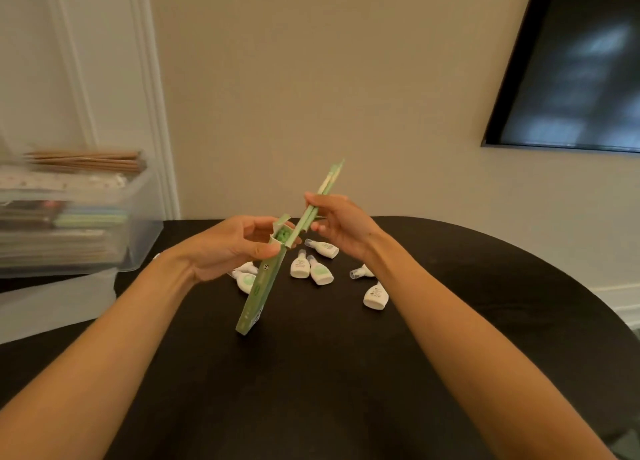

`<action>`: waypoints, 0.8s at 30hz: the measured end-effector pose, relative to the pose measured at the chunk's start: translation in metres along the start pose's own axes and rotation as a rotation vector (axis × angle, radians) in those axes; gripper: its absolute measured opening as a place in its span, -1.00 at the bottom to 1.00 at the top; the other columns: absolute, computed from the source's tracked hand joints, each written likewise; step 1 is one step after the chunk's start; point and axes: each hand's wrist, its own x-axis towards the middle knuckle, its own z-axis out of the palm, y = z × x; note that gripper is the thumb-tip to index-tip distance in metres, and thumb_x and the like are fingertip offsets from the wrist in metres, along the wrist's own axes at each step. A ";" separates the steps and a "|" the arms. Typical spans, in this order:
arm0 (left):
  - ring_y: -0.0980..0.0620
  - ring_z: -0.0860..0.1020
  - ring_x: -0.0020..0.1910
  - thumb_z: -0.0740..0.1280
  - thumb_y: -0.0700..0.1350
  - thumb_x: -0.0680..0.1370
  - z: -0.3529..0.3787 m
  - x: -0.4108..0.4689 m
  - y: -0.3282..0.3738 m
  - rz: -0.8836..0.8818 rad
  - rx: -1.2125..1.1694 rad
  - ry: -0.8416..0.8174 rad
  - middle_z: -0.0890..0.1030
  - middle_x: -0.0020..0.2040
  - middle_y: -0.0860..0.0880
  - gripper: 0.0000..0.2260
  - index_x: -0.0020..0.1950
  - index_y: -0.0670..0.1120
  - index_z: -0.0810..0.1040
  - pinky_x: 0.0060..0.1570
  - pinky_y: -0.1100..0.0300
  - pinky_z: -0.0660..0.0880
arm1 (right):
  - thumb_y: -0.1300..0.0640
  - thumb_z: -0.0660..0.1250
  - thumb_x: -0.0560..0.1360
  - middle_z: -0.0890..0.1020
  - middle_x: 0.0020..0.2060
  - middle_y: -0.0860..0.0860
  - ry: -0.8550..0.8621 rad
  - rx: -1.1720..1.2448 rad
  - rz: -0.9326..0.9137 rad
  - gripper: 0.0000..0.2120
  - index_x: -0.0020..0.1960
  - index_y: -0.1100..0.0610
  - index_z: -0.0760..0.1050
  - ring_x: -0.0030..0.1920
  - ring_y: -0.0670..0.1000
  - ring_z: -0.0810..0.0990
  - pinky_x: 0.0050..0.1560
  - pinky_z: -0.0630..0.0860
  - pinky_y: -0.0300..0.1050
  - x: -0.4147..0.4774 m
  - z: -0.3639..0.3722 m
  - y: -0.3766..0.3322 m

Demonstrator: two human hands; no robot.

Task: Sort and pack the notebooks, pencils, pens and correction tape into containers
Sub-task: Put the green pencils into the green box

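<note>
Green pencil box (258, 286), print unreadable, gripped by left hand (228, 248); right hand (341, 222) pinches green pencils (329, 179).

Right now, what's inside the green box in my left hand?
Green pencil ends show at the open top of the green box; its walls hide the rest.

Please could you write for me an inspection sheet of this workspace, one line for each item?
Surface: black table, with a rounded edge.
Job's things: green pencil box, tilted, open at the top; green pencils with their lower ends at its mouth; correction tapes lying loose on the table; clear bin at the left holding notebooks, blurred.
Clutter: nothing seen.
Grippers: left hand grips the box near its open end; right hand pinches the pencils.
Cables: nothing seen.
Surroundings: beige wall, dark screen at the right.
</note>
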 end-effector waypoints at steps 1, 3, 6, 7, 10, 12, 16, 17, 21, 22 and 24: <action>0.01 0.54 0.20 0.63 0.15 0.02 -0.001 -0.003 0.000 0.008 -0.010 -0.004 0.63 0.12 -0.06 -0.21 0.20 -0.01 0.53 0.19 0.14 0.40 | 0.25 0.23 0.56 0.50 -0.33 0.07 0.036 0.030 -0.020 -0.86 -0.18 0.23 0.44 -0.53 -0.10 0.52 -0.52 0.47 -0.40 0.000 0.004 -0.001; 0.03 0.54 0.20 0.63 0.15 0.02 -0.004 -0.007 0.000 0.018 -0.016 0.003 0.63 0.13 -0.05 -0.21 0.20 -0.01 0.52 0.17 0.15 0.41 | 0.28 0.24 0.55 0.52 -0.29 0.12 0.099 0.077 -0.073 -0.90 -0.15 0.24 0.42 -0.48 -0.06 0.58 -0.47 0.51 -0.36 0.001 0.011 -0.004; 0.05 0.55 0.19 0.62 0.17 0.00 -0.003 -0.008 0.000 0.018 -0.019 0.038 0.63 0.12 -0.03 -0.19 0.20 0.01 0.51 0.15 0.15 0.42 | 0.30 0.25 0.54 0.52 -0.29 0.13 0.163 0.040 -0.128 -0.94 -0.11 0.25 0.39 -0.47 -0.03 0.60 -0.46 0.53 -0.32 0.001 0.018 -0.010; 0.07 0.56 0.18 0.62 0.18 0.00 -0.003 -0.007 0.001 0.019 -0.021 0.049 0.64 0.12 -0.02 -0.18 0.21 0.01 0.51 0.13 0.15 0.43 | 0.30 0.25 0.54 0.51 -0.28 0.14 0.167 0.006 -0.137 -0.95 -0.08 0.26 0.39 -0.48 -0.03 0.60 -0.46 0.53 -0.32 0.000 0.020 -0.013; 0.06 0.56 0.16 0.60 0.10 0.11 -0.001 -0.003 0.002 0.013 -0.035 0.075 0.64 0.11 -0.03 -0.28 0.22 -0.03 0.50 0.04 0.23 0.47 | 0.29 0.26 0.54 0.53 -0.28 0.15 0.164 -0.137 -0.147 -0.94 -0.04 0.27 0.39 -0.54 -0.04 0.58 -0.48 0.53 -0.32 -0.005 0.024 -0.019; 0.03 0.56 0.16 0.57 0.01 0.18 0.000 -0.001 0.002 0.012 -0.059 0.093 0.65 0.09 -0.04 -0.38 0.20 -0.05 0.51 -0.04 0.27 0.51 | 0.29 0.26 0.54 0.54 -0.29 0.14 0.195 -0.217 -0.168 -0.95 -0.08 0.25 0.39 -0.55 -0.05 0.57 -0.48 0.53 -0.31 -0.006 0.025 -0.022; -0.02 0.56 0.15 0.48 -0.12 0.28 0.004 0.004 0.000 0.005 -0.074 0.188 0.64 0.08 -0.06 -0.53 0.18 -0.08 0.52 0.05 0.18 0.50 | 0.30 0.27 0.53 0.55 -0.32 0.11 0.243 -0.301 -0.211 -0.93 -0.11 0.22 0.39 -0.53 -0.04 0.59 -0.39 0.60 -0.25 -0.005 0.026 -0.025; -0.03 0.56 0.15 0.46 -0.16 0.31 0.006 0.005 0.000 0.002 -0.064 0.210 0.64 0.08 -0.06 -0.56 0.18 -0.09 0.52 0.08 0.15 0.49 | 0.30 0.27 0.53 0.54 -0.33 0.10 0.237 -0.321 -0.207 -0.93 -0.11 0.23 0.39 -0.52 -0.03 0.60 -0.39 0.60 -0.24 -0.004 0.027 -0.026; 0.05 0.56 0.07 0.46 -0.23 0.39 0.015 0.014 0.002 0.003 0.039 0.288 0.61 0.04 -0.03 -0.70 0.07 -0.02 0.52 0.03 0.18 0.50 | 0.29 0.28 0.53 0.58 -0.32 0.14 0.163 -0.558 -0.156 -0.95 -0.09 0.26 0.41 -0.46 0.02 0.61 -0.39 0.60 -0.23 0.001 0.031 -0.022; 0.09 0.55 0.03 0.46 -0.23 0.40 0.017 0.016 0.002 0.004 0.062 0.308 0.60 0.01 -0.01 -0.71 0.04 0.01 0.51 0.00 0.21 0.49 | 0.29 0.28 0.52 0.59 -0.31 0.14 0.146 -0.618 -0.153 -0.95 -0.06 0.27 0.42 -0.45 0.02 0.60 -0.41 0.59 -0.25 0.002 0.032 -0.019; 0.12 0.54 -0.01 0.46 -0.25 0.40 0.019 0.019 0.003 0.003 0.090 0.333 0.58 -0.02 0.01 -0.72 0.01 0.00 0.50 -0.01 0.21 0.48 | 0.28 0.30 0.51 0.60 -0.31 0.15 0.142 -0.715 -0.175 -0.94 -0.06 0.28 0.45 -0.45 -0.01 0.57 -0.46 0.52 -0.30 0.005 0.034 -0.013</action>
